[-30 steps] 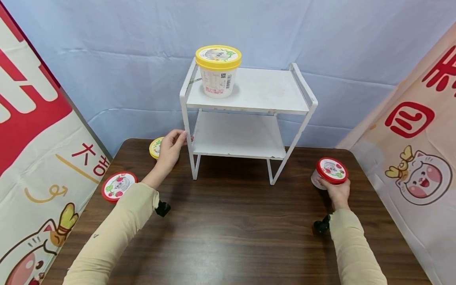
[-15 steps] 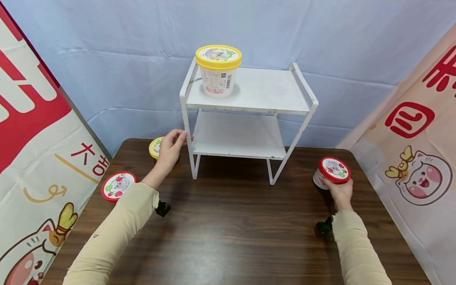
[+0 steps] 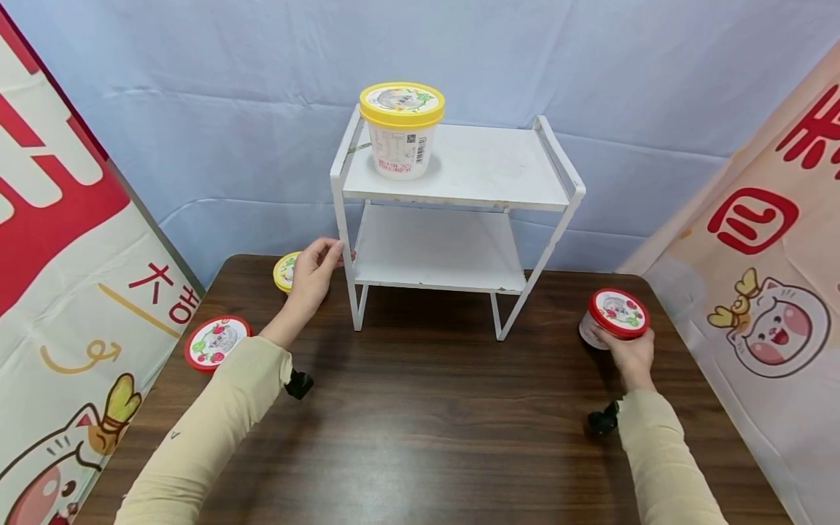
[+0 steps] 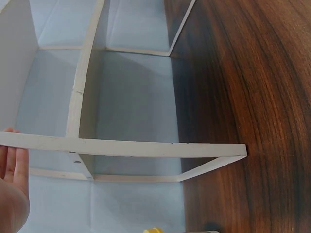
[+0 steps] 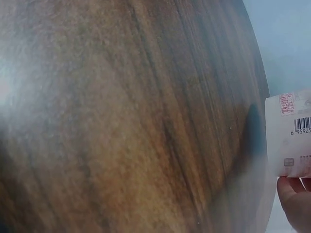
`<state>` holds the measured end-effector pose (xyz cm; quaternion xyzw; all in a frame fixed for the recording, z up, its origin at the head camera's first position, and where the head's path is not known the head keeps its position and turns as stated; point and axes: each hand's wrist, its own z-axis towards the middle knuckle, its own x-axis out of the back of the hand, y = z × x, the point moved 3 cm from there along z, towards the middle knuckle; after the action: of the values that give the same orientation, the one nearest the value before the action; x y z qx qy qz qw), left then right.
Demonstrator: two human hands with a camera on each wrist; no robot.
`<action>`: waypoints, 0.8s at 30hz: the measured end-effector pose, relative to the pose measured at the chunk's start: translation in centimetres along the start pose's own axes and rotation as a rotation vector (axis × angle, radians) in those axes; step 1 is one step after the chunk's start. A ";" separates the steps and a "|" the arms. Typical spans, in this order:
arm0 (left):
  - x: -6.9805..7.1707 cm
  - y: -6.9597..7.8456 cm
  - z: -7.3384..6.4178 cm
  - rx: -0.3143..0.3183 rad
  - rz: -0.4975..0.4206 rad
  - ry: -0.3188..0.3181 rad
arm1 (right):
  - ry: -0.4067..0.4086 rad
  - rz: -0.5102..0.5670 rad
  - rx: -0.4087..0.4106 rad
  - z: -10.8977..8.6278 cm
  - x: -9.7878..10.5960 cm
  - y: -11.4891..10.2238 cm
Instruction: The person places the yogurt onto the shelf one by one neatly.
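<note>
My left hand (image 3: 311, 278) grips the front left post of a white two-tier shelf rack (image 3: 453, 251). In the left wrist view its fingers (image 4: 20, 167) curl behind the white post (image 4: 126, 147). At the right of the table my right hand (image 3: 631, 357) holds a paper tub with a red lid (image 3: 618, 313), fingers round its near side. The tub's barcode side (image 5: 291, 141) shows in the right wrist view. On the rack's upper tier, at the left, stands a larger-looking tub with a yellow lid (image 3: 402, 131).
Left of the rack is another yellow-lidded tub (image 3: 285, 271), partly hidden by my left hand. A second red-lidded tub (image 3: 216, 343) stands beside my left forearm. Pale blue cloth (image 3: 249, 131) hangs behind the brown wooden table (image 3: 420, 415), with printed banners (image 3: 774, 292) at both sides.
My right hand and the red-lidded tub in it have shifted a little to the right. The left hand stays at the rack's post.
</note>
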<state>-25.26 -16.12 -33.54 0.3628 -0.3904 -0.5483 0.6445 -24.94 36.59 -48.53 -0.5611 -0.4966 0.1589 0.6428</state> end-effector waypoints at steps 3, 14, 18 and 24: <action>0.0 0.0 0.0 0.002 -0.003 -0.001 | 0.001 -0.003 -0.002 0.0 0.1 0.1; 0.0 0.1 0.0 0.001 0.001 0.000 | 0.008 -0.032 0.052 -0.5 0.4 -0.2; 0.0 0.1 0.0 -0.003 -0.003 0.000 | 0.012 -0.033 0.089 -0.7 0.6 -0.5; 0.0 0.1 -0.1 0.000 -0.005 0.000 | 0.004 -0.049 0.117 -1.1 0.9 -1.0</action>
<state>-25.17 -16.06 -33.44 0.3637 -0.3897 -0.5499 0.6430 -24.00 36.32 -47.08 -0.5106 -0.4988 0.1708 0.6792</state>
